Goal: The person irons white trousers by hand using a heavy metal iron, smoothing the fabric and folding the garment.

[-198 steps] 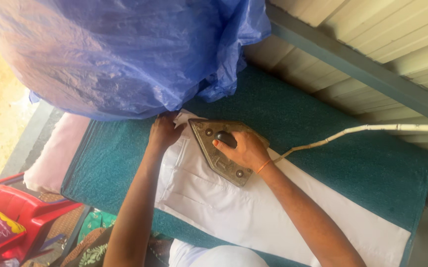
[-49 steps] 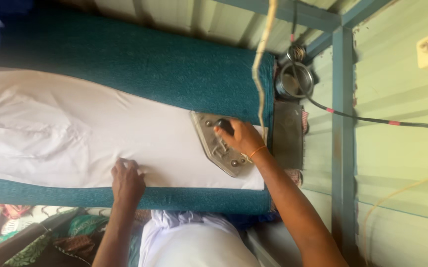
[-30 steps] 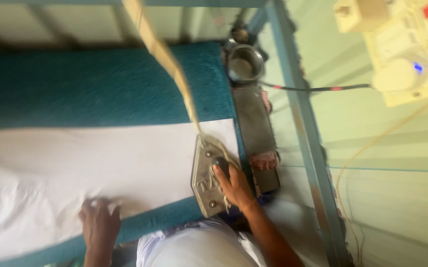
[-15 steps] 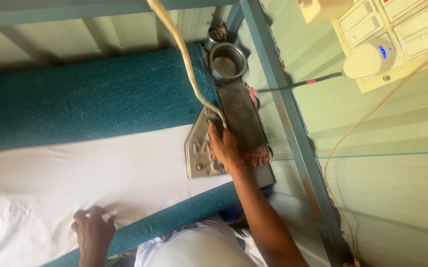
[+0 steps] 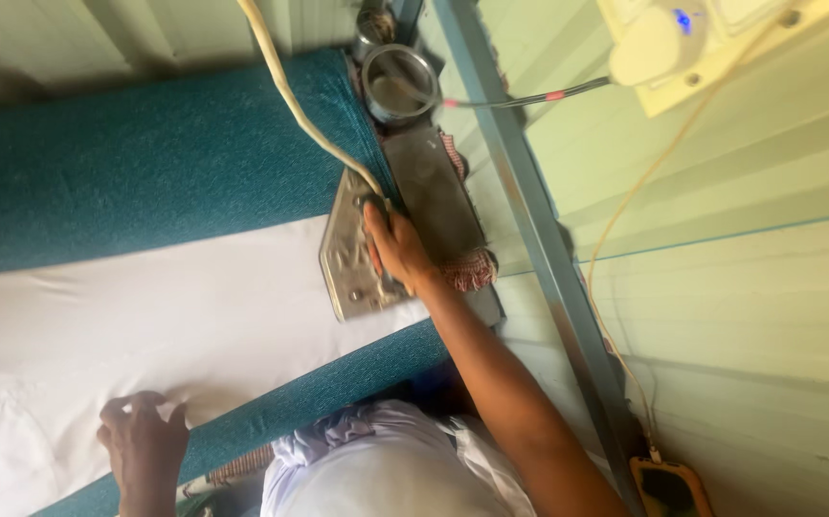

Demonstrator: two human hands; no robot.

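- At the right end of the teal padded board (image 5: 146, 163), gripping the handle of a flat metal iron (image 5: 347, 273) with the right hand (image 5: 393, 251), fingers closed around it, sole down on the last stretch of white cloth (image 5: 146, 325).
- Pressing down near the cloth's near edge with the left hand (image 5: 142, 440), fingers spread, holding nothing, well apart from the iron.
- Judged as the far end of a pressing stroke: right at the cloth's edge, just beside the dark metal rest plate (image 5: 438, 191), with a round metal cup (image 5: 400, 81) beyond it.
- For a next move, by judgement: calls for keeping the pale cord (image 5: 290, 91) off the hot sole and holding the cloth taut under the left palm. Then either drawing back along the cloth or lifting across onto the plate without catching the frayed checked rag (image 5: 467, 273).
- Hidden: the iron's handle, under the gripping fingers.
- Hard to tell: whether the iron's tip lies on cloth or on bare teal padding, given the motion blur.
- Cut off: the cloth at the left border, the cord at the top, the left forearm at the bottom, and the wall socket panel (image 5: 659, 43) at the upper right.
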